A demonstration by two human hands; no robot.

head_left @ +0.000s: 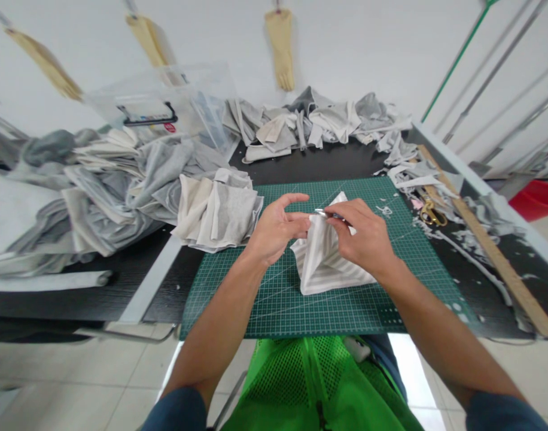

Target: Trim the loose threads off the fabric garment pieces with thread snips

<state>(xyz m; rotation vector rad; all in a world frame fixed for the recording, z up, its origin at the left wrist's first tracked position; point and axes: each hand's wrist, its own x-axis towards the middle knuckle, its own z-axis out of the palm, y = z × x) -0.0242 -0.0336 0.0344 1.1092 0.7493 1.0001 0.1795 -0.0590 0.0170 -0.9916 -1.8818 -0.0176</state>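
Observation:
A piece of striped white and beige cloth (pixel 323 263) stands partly raised and folded above the green cutting mat (pixel 238 299). My left hand (pixel 280 226) pinches its upper left corner between thumb and a finger, while the index finger sticks out above. Between the fingertips of my right hand (pixel 361 230) is a small silvery metal tool (pixel 320 212), its tip right at the pinched corner. Most of the tool is hidden by the fingers, so its exact kind cannot be made out.
Grey and white cloth pieces are heaped on the left (pixel 166 173) and along the back (pixel 296 123). A clear plastic box (pixel 202 84) stands behind the left heap. On the right lie gold-handled scissors (pixel 433 214), a long wooden ruler (pixel 489 245) and fabric scraps (pixel 404 149).

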